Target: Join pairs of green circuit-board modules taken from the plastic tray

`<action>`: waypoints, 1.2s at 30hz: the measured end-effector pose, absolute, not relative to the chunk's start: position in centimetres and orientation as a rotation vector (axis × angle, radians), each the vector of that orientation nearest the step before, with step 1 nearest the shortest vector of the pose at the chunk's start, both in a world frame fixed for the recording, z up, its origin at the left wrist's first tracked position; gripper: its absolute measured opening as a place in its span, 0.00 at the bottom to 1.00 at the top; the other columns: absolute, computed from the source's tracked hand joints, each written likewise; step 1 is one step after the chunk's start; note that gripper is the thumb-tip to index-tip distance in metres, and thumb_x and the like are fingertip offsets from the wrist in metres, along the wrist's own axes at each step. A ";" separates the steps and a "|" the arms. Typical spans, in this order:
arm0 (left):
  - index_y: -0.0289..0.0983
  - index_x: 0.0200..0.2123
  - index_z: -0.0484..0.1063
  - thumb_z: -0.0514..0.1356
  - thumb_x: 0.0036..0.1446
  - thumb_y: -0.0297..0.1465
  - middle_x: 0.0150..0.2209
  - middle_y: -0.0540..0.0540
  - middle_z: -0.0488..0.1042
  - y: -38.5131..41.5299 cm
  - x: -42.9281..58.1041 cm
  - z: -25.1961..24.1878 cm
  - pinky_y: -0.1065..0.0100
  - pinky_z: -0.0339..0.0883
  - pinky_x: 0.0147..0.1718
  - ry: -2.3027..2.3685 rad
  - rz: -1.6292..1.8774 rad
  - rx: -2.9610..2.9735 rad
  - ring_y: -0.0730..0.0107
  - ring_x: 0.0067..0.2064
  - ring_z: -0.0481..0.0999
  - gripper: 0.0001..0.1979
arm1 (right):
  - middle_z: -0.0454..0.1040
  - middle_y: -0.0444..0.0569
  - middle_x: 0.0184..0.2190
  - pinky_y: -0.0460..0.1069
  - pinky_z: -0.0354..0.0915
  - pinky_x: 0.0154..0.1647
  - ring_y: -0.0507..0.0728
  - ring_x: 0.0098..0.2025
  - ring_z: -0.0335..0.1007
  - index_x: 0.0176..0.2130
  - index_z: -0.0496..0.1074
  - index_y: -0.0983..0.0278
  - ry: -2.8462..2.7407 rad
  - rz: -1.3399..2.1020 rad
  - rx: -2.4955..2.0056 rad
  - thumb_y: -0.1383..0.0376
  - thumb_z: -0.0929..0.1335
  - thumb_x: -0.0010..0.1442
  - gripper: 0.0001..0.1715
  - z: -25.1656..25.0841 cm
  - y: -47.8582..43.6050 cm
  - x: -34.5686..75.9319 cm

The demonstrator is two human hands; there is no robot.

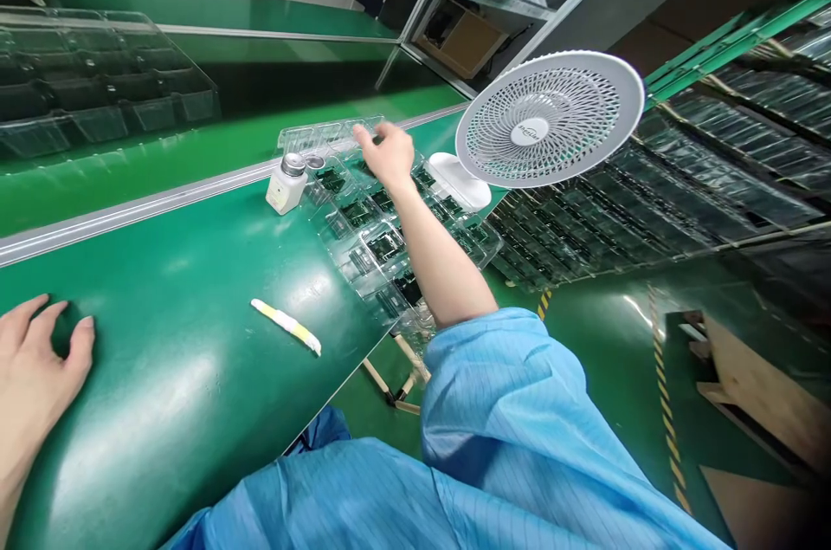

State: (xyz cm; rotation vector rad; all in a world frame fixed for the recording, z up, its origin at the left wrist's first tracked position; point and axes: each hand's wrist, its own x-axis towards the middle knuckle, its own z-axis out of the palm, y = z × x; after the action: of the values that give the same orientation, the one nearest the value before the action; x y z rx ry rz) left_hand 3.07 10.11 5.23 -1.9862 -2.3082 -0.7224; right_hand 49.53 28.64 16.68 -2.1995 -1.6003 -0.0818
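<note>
Right hand [388, 153] stretches out to 12 o'clock, fingers spread loose over the far end of the clear blister tray [383, 229]; touching its top row, nothing gripped as far as visible. The tray lies flat on the green bench mat [195, 377], dark small parts seated in its pockets, so each stays separate. Left hand [35, 359] rests at 9 o'clock, fingers curled lightly on the mat, empty. White dispenser bottle [286, 184] stands upright just beside the tray at 11 o'clock. White-yellow swab [286, 326] lies alone mid-mat. Desk fan [549, 121] at 1 o'clock.
</note>
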 end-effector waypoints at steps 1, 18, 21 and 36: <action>0.27 0.50 0.76 0.40 0.60 0.55 0.57 0.27 0.74 10.1 3.1 5.3 0.40 0.62 0.64 -2.297 -0.723 -1.993 0.36 0.64 0.69 0.41 | 0.73 0.64 0.55 0.61 0.62 0.62 0.67 0.60 0.68 0.57 0.70 0.70 -1.555 -0.160 -2.171 0.45 0.58 0.71 0.35 16.5 29.2 50.2; 0.40 0.47 0.74 0.52 0.61 0.44 0.55 0.41 0.75 10.5 2.3 3.2 0.43 0.64 0.62 -2.144 -0.898 -1.994 0.45 0.61 0.71 0.20 | 0.80 0.61 0.42 0.58 0.68 0.50 0.65 0.47 0.75 0.43 0.76 0.67 -1.577 -0.033 -2.172 0.53 0.50 0.75 0.34 16.7 30.5 51.3; 0.35 0.48 0.74 0.49 0.64 0.43 0.55 0.35 0.74 10.4 2.8 3.4 0.42 0.65 0.61 -2.125 -0.819 -2.016 0.43 0.61 0.71 0.22 | 0.79 0.57 0.44 0.56 0.67 0.53 0.62 0.48 0.74 0.45 0.75 0.67 -1.602 -0.111 -2.067 0.56 0.51 0.75 0.31 19.0 29.6 49.6; 0.32 0.49 0.75 0.49 0.66 0.34 0.56 0.30 0.73 10.8 6.4 3.8 0.43 0.62 0.62 -2.088 -0.806 -2.052 0.45 0.61 0.70 0.18 | 0.79 0.56 0.53 0.53 0.66 0.59 0.64 0.56 0.74 0.50 0.78 0.66 -2.729 -0.019 -1.465 0.62 0.70 0.63 0.18 18.8 36.1 27.6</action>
State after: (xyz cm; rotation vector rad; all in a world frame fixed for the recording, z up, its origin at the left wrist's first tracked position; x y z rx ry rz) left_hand 6.39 10.76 3.80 -2.0525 -2.0885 -0.8058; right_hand 27.59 36.14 18.79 -1.4653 -2.7286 -0.0194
